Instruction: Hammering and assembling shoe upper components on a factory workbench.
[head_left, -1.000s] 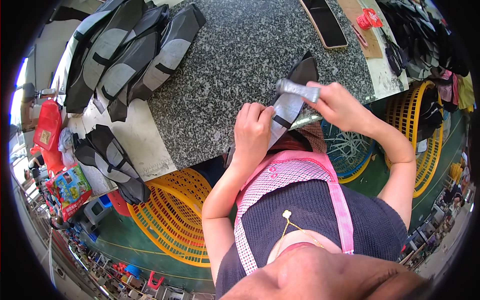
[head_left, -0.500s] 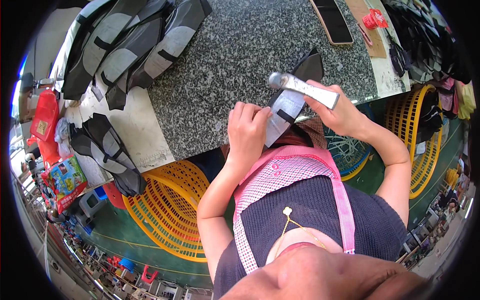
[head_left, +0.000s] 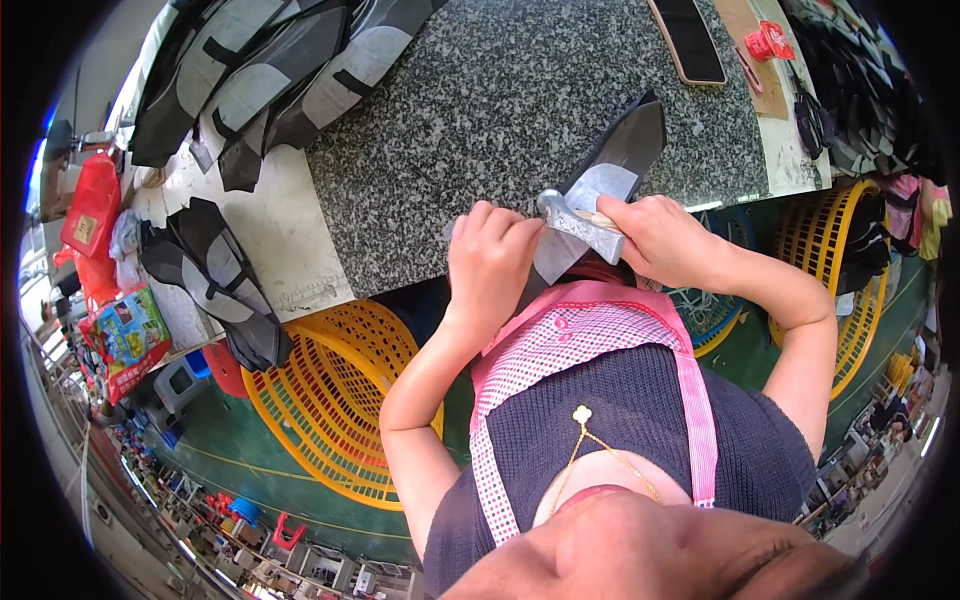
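At the near edge of the black-and-white speckled stone worktop (head_left: pixel 430 165), a long, flat, pointed, black-and-grey piece (head_left: pixel 608 180) is lying aslant beneath a silver-headed hammer (head_left: pixel 584 228). Good control is probably calling for light, square taps, clear of the left hand (head_left: pixel 490 262). The right hand (head_left: pixel 668 240) is holding the hammer close to its head, elbow bending outward; the left is curling at the piece's left edge, but whether its grip is pinching, I cannot tell.

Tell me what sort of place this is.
Probably a workshop or small factory: the right hand holds a hammer over a grey-patched dark piece on a speckled worktop, similar pieces are heaped at the upper left, and large yellow baskets show below the worktop's edge.
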